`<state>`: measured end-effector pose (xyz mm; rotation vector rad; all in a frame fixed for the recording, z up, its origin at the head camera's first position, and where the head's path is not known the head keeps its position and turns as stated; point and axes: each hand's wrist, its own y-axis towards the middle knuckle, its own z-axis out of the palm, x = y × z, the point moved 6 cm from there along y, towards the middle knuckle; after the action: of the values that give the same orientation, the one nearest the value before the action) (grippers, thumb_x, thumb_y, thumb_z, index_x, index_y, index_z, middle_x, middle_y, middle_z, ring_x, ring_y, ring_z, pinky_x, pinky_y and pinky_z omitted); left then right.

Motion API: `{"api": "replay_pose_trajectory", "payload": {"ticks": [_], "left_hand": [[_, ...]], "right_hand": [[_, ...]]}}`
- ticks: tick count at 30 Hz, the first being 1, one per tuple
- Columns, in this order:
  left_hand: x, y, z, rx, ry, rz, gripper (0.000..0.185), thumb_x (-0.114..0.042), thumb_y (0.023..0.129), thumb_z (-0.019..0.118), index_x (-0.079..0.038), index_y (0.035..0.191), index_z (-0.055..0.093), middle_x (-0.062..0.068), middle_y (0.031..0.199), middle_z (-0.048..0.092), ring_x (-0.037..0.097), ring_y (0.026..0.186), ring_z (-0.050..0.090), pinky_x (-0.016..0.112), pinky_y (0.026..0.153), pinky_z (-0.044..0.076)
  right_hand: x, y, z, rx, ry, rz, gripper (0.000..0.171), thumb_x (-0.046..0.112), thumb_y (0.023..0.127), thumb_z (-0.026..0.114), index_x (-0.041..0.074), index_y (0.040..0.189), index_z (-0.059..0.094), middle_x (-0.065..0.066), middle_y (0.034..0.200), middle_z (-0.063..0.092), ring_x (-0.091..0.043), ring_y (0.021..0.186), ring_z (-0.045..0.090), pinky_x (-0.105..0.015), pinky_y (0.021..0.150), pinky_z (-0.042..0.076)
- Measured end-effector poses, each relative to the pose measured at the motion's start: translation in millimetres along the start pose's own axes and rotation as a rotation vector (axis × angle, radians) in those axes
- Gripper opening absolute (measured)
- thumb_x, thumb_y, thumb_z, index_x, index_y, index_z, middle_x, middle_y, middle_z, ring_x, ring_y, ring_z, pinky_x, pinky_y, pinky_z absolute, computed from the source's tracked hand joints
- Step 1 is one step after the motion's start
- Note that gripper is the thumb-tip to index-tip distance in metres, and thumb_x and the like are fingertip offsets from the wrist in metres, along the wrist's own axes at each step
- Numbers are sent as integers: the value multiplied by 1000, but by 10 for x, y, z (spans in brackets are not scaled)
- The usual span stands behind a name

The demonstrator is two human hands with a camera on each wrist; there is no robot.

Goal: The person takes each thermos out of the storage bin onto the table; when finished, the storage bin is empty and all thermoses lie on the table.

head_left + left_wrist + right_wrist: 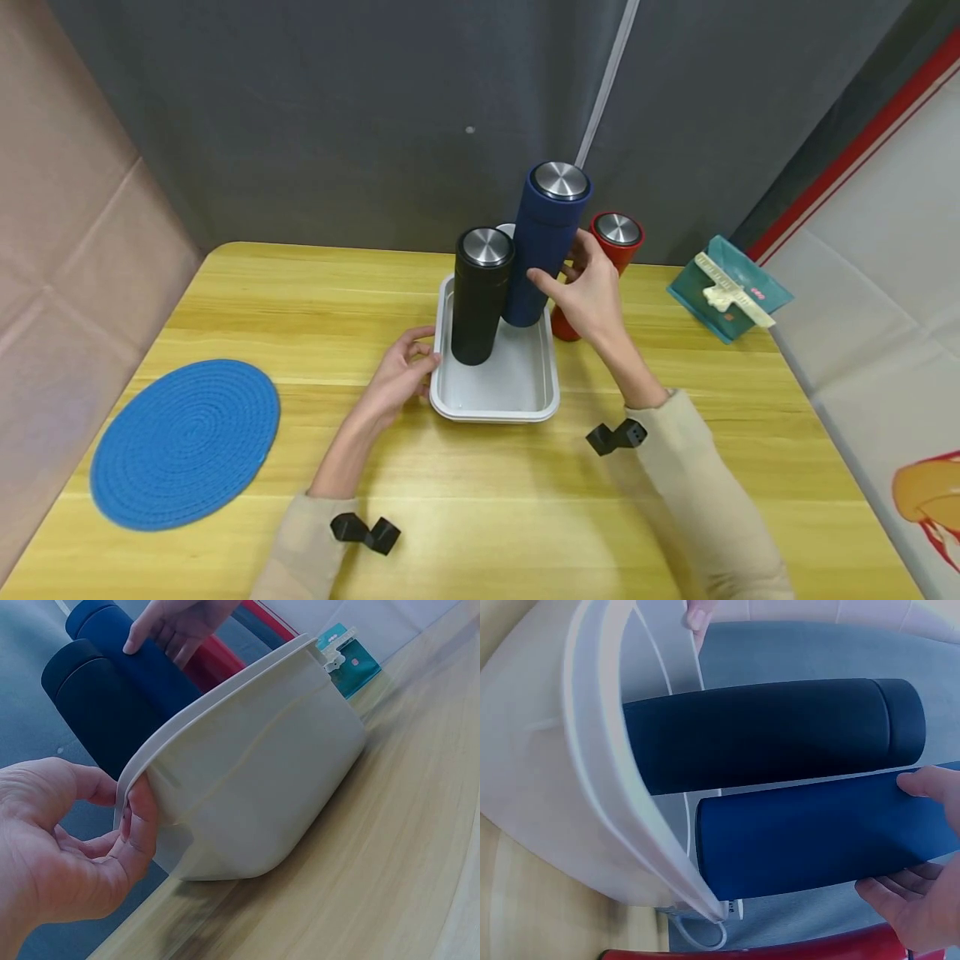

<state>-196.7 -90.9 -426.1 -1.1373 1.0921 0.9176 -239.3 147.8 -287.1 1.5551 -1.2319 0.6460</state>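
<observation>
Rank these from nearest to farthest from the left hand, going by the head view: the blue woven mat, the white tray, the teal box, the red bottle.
1. White tray: the left hand grips its left rim.
2. Blue woven mat: to the hand's left, near the table edge.
3. Red bottle: beyond the tray, to its right.
4. Teal box: far right of the table.

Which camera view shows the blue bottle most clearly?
The head view: the blue bottle shows whole, from steel cap to base in the white tray, right hand holding it. The right wrist view shows only its body; the left wrist view only an upper part.
</observation>
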Motion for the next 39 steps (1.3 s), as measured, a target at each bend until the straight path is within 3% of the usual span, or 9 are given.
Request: {"api": "replay_pose_trajectory", "payload": {"ticks": [12, 27, 39], "left_hand": [[-13, 0, -17, 2, 11, 1, 53, -2, 94, 54, -4, 144, 35, 23, 114, 50, 22, 77, 57, 27, 55, 49], [3, 11, -24, -6, 8, -4, 51, -4, 94, 54, -8, 142, 37, 22, 113, 51, 24, 79, 58, 27, 55, 50], [-23, 35, -15, 1, 13, 5, 51, -2, 94, 53, -6, 142, 36, 23, 112, 50, 23, 75, 57, 29, 54, 49]], "right_hand": [[84, -39, -64, 10, 12, 15, 62, 8, 79, 78, -4, 133, 48, -16, 122, 60, -27, 108, 60, -33, 95, 48], [128, -196, -261, 8, 32, 24, 66, 8, 79, 79, -1, 136, 47, -15, 125, 58, -27, 111, 58, -36, 96, 48], [125, -312, -453, -24, -68, -3, 64, 13, 79, 80, 1, 134, 50, -13, 124, 59, -25, 110, 59, -35, 92, 51]]}}
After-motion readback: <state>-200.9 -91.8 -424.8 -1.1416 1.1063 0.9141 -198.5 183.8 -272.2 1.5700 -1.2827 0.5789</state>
